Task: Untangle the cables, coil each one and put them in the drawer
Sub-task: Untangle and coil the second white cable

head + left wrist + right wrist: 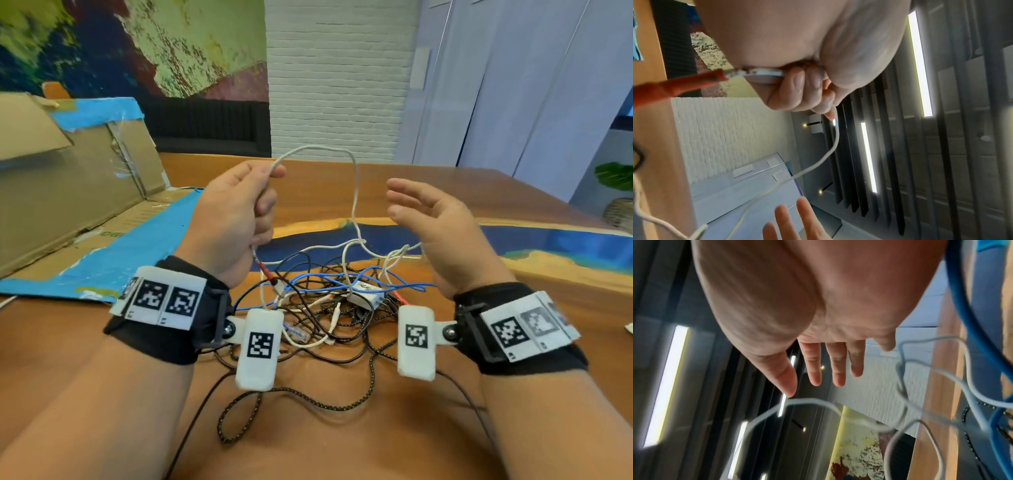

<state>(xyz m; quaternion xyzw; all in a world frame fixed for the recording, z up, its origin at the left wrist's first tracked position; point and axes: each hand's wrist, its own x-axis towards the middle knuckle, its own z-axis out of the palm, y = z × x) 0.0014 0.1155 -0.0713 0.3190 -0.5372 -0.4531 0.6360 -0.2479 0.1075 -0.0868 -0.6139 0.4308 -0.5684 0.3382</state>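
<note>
A tangle of cables (329, 301) lies on the wooden table (428, 428): black, blue, braided and white strands mixed together. My left hand (239, 212) is raised above it and grips a white cable (354, 192), which arches up and drops back into the pile. In the left wrist view the curled fingers (807, 91) hold that white cable (835, 139), and its red-sleeved end (674, 87) sticks out below the palm. My right hand (428, 212) hovers to the right of the loop with fingers (828, 368) straight and apart, holding nothing. No drawer is in view.
An opened cardboard box (78, 181) with blue tape lies on the table at the left. A small white adapter (366, 294) sits inside the tangle. A braided black cable (301, 401) trails toward me. A potted plant (616, 192) stands off the table at far right.
</note>
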